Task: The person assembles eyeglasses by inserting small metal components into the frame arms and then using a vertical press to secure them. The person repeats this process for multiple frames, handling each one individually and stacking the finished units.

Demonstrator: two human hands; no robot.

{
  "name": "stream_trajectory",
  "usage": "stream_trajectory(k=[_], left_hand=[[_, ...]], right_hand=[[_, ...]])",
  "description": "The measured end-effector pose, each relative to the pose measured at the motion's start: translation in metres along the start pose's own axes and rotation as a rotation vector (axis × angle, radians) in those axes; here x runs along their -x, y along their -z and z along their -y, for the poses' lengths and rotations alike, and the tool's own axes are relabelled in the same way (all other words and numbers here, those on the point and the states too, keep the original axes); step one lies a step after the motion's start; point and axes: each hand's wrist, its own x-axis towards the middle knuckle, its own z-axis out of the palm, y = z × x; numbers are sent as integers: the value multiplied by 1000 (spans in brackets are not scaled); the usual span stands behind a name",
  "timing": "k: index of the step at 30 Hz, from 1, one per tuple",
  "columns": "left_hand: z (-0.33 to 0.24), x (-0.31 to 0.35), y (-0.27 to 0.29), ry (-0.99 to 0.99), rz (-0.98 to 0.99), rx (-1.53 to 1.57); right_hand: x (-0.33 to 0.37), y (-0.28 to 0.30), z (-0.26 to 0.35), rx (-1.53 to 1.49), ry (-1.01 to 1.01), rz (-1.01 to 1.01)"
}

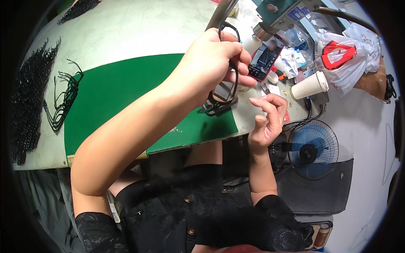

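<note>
My left hand (217, 61) is raised over the right part of the green mat (122, 97), its fingers closed on a thin black strap loop (237, 76). The loop runs up above the fingers and hangs below them. Beneath it, at the mat's right edge, several black straps (215, 107) lie bunched beside a small metal part of a machine. My right hand (270, 120) hovers near the table's front edge, palm up, with curled fingers apart and nothing visible in them.
A machine head (280, 14) rises at the back right, beside a lit phone (266, 58). A white cup (310, 85), plastic bag (337, 55) and blue fan (312, 147) stand at right. Black straps (63, 99) and a dark braided pile (31, 101) lie at left.
</note>
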Motion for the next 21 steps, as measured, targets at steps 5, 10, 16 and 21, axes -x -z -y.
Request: stream_trajectory(k=[5, 10, 16, 21], left_hand=[[12, -13, -16, -21, -7, 9], [15, -15, -26, -2, 4, 51], [19, -16, -41, 1, -28, 73], [27, -19, -45, -23, -25, 55]], right_hand=[[8, 10, -11, -26, -67, -23], [6, 15, -14, -20, -66, -45], [-14, 24, -18, 8, 18, -98], [-46, 34, -21, 62, 136, -130]])
